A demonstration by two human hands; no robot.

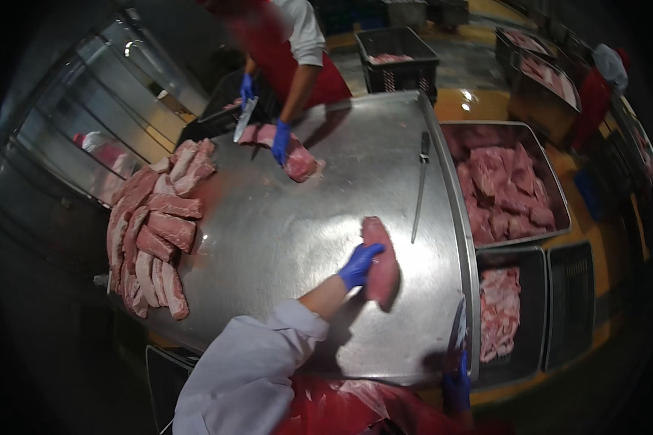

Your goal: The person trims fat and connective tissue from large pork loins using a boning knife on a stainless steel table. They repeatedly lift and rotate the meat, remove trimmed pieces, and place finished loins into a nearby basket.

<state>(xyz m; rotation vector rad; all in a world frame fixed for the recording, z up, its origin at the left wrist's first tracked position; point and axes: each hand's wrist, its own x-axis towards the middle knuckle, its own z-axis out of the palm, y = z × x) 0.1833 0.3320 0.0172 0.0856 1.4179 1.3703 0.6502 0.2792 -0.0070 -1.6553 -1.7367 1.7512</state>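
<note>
My left hand, in a blue glove, is closed on the side of a long, boneless piece of meat over the metal table. The piece is smooth and pink, and a dark shadow falls beside it. Down at the table's right front corner, my right hand, also gloved in blue, is closed around a knife whose blade points up and away from me. The fingers of that hand are partly in shadow. On the table beyond lies a sharpening steel with a black handle.
Long meat strips are piled at the table's left. Across from me, a co-worker's gloved hands hold a knife and another meat piece. To the right stand a metal bin of large cuts and a dark crate of trimmings.
</note>
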